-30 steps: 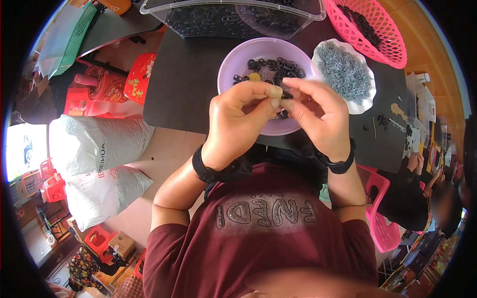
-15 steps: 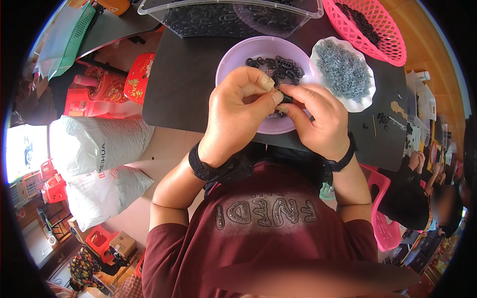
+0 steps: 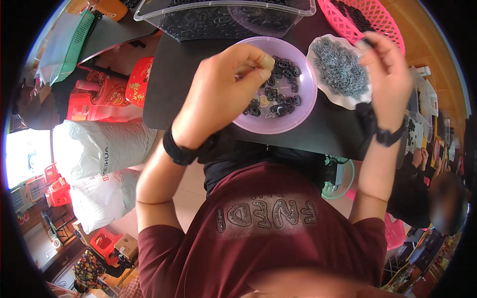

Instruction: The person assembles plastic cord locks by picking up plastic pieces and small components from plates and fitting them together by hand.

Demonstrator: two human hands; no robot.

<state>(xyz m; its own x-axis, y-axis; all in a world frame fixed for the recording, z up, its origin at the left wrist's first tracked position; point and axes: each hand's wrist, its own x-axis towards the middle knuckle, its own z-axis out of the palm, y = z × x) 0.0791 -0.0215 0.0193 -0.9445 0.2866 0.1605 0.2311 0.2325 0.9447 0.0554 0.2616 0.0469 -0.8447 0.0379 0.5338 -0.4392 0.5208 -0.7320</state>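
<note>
My left hand hovers over the left rim of a lilac basin, thumb and fingertips pinched together. Whatever lies in that pinch is too small or hidden to make out. Inside the basin are several small black plastic pieces, shaped like cord locks. To the right, my right hand is raised at the edge of a white scalloped dish heaped with small grey springs. Its fingertips pinch a small black piece, somewhat blurred, near the pink basket.
A clear plastic bin of black parts stands at the far side of the black table. Behind the dish sits a pink lattice basket with dark pieces. White sacks lie at the left. Another person's hands show far right.
My hands have parted from above the basin. The right one swung right and away toward the pink basket, now with a black piece at its fingertips; the left shifted slightly left.
</note>
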